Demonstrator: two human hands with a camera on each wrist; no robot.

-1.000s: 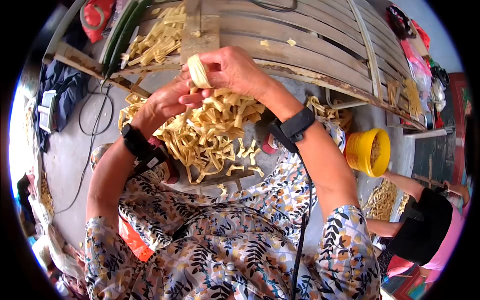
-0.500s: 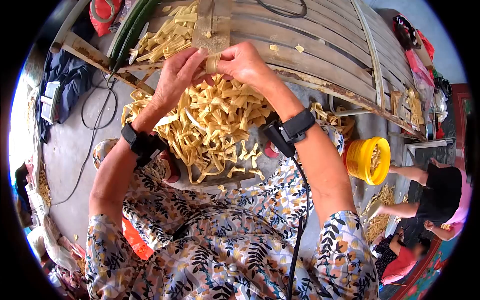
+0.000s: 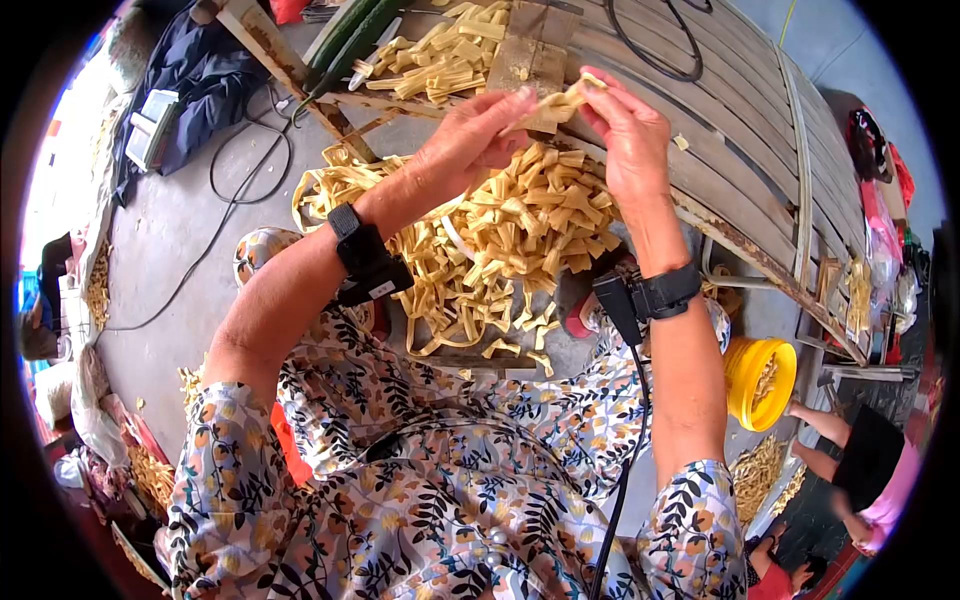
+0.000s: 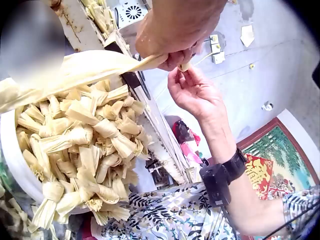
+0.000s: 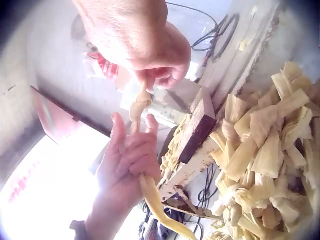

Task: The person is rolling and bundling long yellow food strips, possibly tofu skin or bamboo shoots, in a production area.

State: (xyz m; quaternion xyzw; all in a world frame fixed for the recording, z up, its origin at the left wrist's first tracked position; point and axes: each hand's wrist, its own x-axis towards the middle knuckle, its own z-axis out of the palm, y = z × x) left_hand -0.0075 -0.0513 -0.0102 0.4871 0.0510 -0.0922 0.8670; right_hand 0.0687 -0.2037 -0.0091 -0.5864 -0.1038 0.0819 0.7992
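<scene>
Half a second ago the two hands are bunched together around a loop of strip at the upper middle of the head view. Now they have drawn apart, and the loop is gone. The yellow strip [image 3: 560,100] runs stretched in a short, slightly tilted line from the left hand [image 3: 478,135] up to the right hand [image 3: 632,140]. Both hands have also moved up and to the right in the frame, over the edge of the slatted wooden desk [image 3: 730,120]. The left fingers pinch the strip near its lower end, and in the right wrist view its loose tail hangs down past that palm. The right fingers are closed narrowly on the upper tip, with the rest of that hand relaxed. That view shows a small twisted knot [image 5: 140,106] in the strip between the two grips. Judging from this, the winding has turned into a pull, and the knot looks close to drawn tight, though how firm it is cannot be told. The strip is held in the air, touching nothing but the fingers. It is just above the heap of knotted strips [image 3: 510,235], which fills a white basin [image 4: 11,155] at the middle of the head view. Flat cut strips [image 3: 440,50] lie on the desk at the top of the frame. A yellow bucket [image 3: 748,395] stands well apart at the lower right.
</scene>
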